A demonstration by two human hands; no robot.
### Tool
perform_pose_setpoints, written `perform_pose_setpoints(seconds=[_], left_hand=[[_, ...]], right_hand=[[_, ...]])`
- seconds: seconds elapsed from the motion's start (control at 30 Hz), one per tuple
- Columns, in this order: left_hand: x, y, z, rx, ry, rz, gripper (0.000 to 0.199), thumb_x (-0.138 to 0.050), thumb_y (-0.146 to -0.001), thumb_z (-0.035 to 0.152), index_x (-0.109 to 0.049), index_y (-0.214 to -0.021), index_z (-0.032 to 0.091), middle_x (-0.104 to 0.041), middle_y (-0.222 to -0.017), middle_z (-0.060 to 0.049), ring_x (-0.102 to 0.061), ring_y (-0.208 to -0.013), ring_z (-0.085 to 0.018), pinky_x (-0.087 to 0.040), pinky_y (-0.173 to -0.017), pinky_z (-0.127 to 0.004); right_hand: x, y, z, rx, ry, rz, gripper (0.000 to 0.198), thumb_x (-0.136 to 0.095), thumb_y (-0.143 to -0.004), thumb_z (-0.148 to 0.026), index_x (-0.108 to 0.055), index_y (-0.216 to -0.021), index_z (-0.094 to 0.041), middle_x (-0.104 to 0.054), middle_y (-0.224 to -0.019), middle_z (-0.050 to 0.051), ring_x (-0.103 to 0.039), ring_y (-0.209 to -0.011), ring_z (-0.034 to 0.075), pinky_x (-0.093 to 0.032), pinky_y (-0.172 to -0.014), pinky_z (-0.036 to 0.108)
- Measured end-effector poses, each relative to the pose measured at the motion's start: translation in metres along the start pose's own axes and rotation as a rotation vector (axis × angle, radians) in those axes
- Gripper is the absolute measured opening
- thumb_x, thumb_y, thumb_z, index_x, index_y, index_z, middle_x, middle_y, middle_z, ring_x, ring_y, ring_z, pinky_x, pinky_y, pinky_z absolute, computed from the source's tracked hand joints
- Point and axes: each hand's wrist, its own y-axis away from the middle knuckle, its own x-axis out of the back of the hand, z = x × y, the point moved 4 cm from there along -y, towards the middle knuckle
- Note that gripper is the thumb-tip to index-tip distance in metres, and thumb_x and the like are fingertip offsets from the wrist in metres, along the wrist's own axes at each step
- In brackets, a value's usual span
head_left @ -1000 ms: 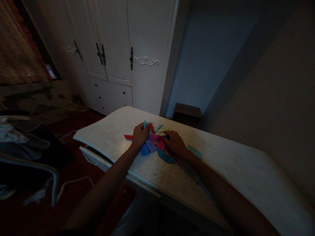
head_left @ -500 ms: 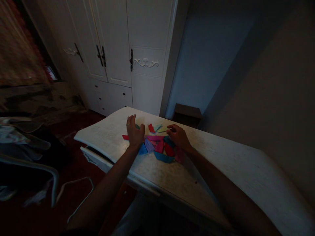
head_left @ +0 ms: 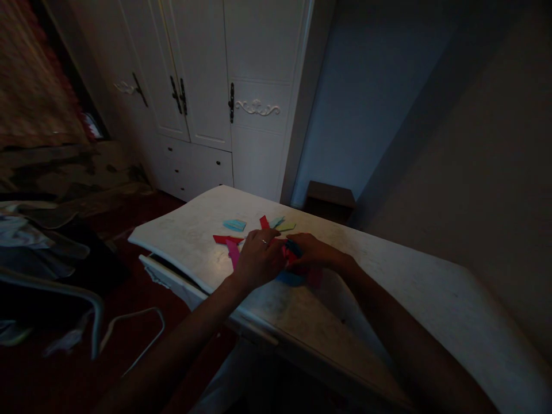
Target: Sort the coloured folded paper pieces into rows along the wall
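Observation:
My left hand [head_left: 261, 259], a ring on one finger, reaches over the heap of coloured pieces with its fingers bent; what lies in its grasp is hidden. Close against it, my right hand [head_left: 317, 251] curves its fingers around a dark blue piece [head_left: 294, 248] and red ones under it. The pieces look like flat folded paper or cloth strips. Left of my hands lie a light blue piece [head_left: 234, 225], a red strip [head_left: 227, 239] and a magenta strip [head_left: 233, 253]. Beyond my fingers are a red piece [head_left: 264, 222] and a pale green one [head_left: 285, 227]. A blue piece [head_left: 290, 279] shows below.
The white tabletop [head_left: 388, 270] stretches to the right. A drawer [head_left: 172, 280] stands partly pulled out at its left front. Behind are a white wardrobe [head_left: 259, 149] and a low brown cabinet [head_left: 330, 195]. A chair's metal frame [head_left: 97, 322] is at left.
My left hand has moved right, from the left side of the heap to beside my right hand. The light blue piece now shows, and the magenta strip lies farther left. The heap's middle is covered.

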Motion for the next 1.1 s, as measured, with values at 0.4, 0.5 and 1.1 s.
perform_pose_setpoints(seconds=[0.4,0.5,1.1], left_hand=[[-0.016,0.009,-0.009,0.180,-0.034,-0.359,0.059,-0.056,-0.084,0.052,-0.051,-0.128,0.013,-0.059,-0.125,-0.020,-0.056,-0.115,-0.035,-0.044,-0.095,-0.051],[-0.018,0.009,-0.013,0.210,0.014,-0.346,0.056,-0.058,-0.084,0.050,-0.053,-0.126,0.013,-0.062,-0.120,-0.019,-0.057,-0.112,-0.034,-0.046,-0.093,-0.049],[-0.009,0.011,-0.042,0.603,0.586,-0.007,0.030,-0.058,-0.085,0.036,-0.065,-0.108,0.017,-0.071,-0.103,-0.007,-0.067,-0.089,-0.022,-0.054,-0.081,-0.037]], right_hand=[[-0.009,0.003,-0.028,-0.056,0.327,0.042,0.051,-0.057,-0.081,-0.024,-0.051,-0.131,-0.016,-0.063,-0.121,0.017,-0.057,-0.113,0.030,-0.044,-0.093,0.041],[-0.009,0.002,-0.023,-0.050,0.239,0.072,0.064,-0.060,-0.077,-0.021,-0.045,-0.139,-0.012,-0.057,-0.132,0.019,-0.053,-0.121,0.030,-0.041,-0.099,0.043],[0.022,0.000,0.039,-0.276,-0.937,0.354,0.042,-0.069,-0.069,-0.015,-0.057,-0.109,-0.020,-0.062,-0.112,0.010,-0.064,-0.087,0.018,-0.060,-0.072,0.039]])
